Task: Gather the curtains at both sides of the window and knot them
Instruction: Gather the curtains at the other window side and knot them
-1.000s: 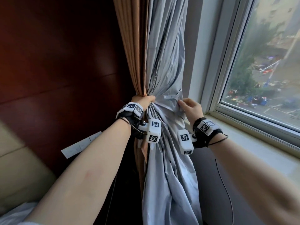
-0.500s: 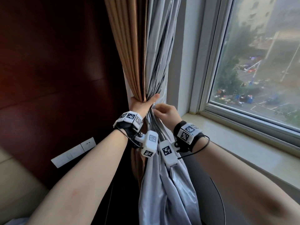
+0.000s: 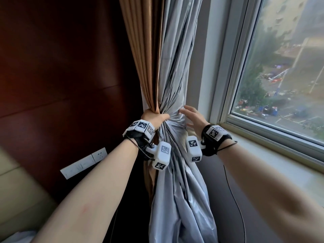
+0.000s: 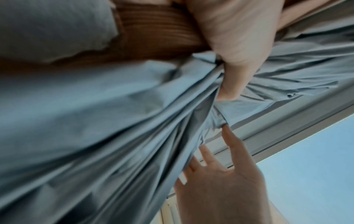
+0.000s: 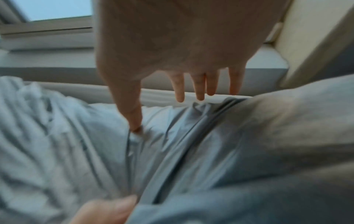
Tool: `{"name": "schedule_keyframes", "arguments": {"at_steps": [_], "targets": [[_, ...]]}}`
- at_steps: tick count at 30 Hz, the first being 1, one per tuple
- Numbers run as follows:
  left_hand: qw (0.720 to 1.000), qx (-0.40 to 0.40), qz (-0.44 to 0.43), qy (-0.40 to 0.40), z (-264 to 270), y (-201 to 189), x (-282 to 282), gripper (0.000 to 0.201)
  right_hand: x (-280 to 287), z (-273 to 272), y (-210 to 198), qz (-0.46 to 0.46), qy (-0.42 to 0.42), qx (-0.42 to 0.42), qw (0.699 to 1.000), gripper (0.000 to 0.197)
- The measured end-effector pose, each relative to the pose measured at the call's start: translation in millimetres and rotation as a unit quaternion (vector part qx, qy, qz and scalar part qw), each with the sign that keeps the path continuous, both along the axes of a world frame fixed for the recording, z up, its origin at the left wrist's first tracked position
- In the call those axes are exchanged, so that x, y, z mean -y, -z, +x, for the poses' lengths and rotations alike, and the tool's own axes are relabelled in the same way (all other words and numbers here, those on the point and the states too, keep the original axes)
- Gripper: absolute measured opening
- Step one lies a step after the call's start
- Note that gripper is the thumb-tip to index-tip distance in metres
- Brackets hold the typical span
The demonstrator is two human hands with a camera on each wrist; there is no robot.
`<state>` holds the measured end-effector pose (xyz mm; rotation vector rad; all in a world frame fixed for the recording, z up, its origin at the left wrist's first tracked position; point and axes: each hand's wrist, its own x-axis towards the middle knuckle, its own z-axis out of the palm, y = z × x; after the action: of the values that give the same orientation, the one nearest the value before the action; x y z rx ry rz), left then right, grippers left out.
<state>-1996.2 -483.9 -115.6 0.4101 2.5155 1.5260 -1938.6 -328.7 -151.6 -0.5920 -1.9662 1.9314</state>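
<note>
Gripping bunched silvery curtain [image 3: 177,88], left hand [image 3: 154,118], right hand [image 3: 193,118] spread

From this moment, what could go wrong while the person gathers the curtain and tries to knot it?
1. Only the left hand grips the gathered curtain; the right hand is open beside it, so the bundle may loosen if that grip slips.
2. The silver lining hangs loose and bulky below the grip, so folds may escape and make the knot uneven.
3. The black cable from the right wrist hangs near the fabric and might get caught in the knot.
</note>
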Motion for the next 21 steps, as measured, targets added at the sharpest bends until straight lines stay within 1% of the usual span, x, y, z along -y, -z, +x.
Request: {"name": "schedule_keyframes", "arguments": {"at_steps": [2,3,4,5,6,7,8,9,11,14,15,18,21], "targets": [[1.0,0.008,0.003,0.009,2.2,-2.4,1.7,0.025,-2.5,-4.8,4.1,-0.065,-0.038,0.023,0.997,0.086],[1.0,0.011,0.004,0.01,3.1,-3.4,2.3,0.025,-1.9,-6.8,4.7,-0.083,-0.064,0.033,0.994,0.093],[1.0,0.016,0.004,0.008,2.9,-4.0,3.1,0.024,0.2,-8.3,5.2,-0.094,-0.085,0.044,0.991,0.093],[1.0,0.022,0.006,0.005,1.4,-4.3,3.7,0.021,4.4,-7.4,3.9,-0.104,-0.098,0.046,0.989,0.087],[1.0,0.025,0.009,0.001,0.0,-4.7,4.5,0.017,7.1,-6.1,4.0,-0.109,-0.098,0.042,0.988,0.075],[1.0,0.028,0.013,-0.004,-1.7,-4.8,5.1,0.019,9.1,-5.1,5.4,-0.112,-0.094,0.029,0.989,0.06],[0.999,0.032,0.018,-0.008,-2.9,-4.6,5.7,0.026,11.4,-3.4,5.8,-0.107,-0.094,0.014,0.99,0.049],[0.999,0.035,0.024,-0.012,-4.3,-4.1,5.5,0.033,13.8,-2.4,6.2,-0.096,-0.096,-0.002,0.991,0.045],[0.999,0.032,0.033,-0.017,-5.6,-3.0,5.3,0.041,17.3,2.6,6.0,-0.067,-0.098,-0.026,0.993,0.051],[0.999,0.029,0.04,-0.019,-2.9,-3.7,3.5,0.04,23.4,11.4,2.5,-0.022,-0.104,-0.059,0.993,0.03],[0.999,0.029,0.041,-0.018,-2.3,-3.7,2.6,0.039,24.5,14.7,2.1,-0.002,-0.115,-0.07,0.991,0.028],[0.999,0.034,0.037,0.002,1.5,-5.9,1.8,0.029,28.6,22.8,-2.4,0.065,-0.155,-0.092,0.982,0.03],[0.999,0.028,0.014,0.038,8.8,-7.6,0.0,0.009,33.3,23.3,-9.3,0.116,-0.164,-0.097,0.975,0.031]]}}
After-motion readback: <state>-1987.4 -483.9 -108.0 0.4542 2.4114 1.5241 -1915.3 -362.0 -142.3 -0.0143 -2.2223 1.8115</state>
